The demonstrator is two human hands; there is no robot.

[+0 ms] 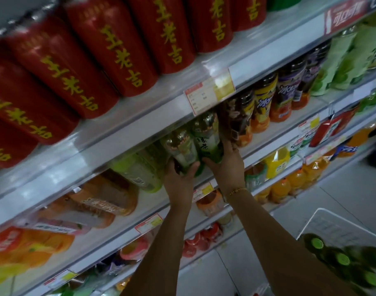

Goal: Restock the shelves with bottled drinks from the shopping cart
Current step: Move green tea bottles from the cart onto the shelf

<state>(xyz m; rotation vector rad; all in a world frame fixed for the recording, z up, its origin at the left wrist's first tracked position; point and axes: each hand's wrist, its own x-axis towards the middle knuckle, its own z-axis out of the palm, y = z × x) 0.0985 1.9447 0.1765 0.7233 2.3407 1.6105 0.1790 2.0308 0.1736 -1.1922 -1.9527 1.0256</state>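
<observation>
Several white metal shelf tiers [140,124] carry drinks (labels blurred); white wire cart [332,223] at 4 o'clock. Arms raised: left hand [180,176] grips one green-tea plastic bottle [180,146], right hand [227,165] a second green-tea bottle [208,139], at mid-tier edge.

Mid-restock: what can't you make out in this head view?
Head view only:
- Bases of the green tea bottles: hidden by left hand and right hand.
- Print on the price tag: blurred, too small.
- Number of cart bottles: blurred, cut off by right and bottom edges.
</observation>
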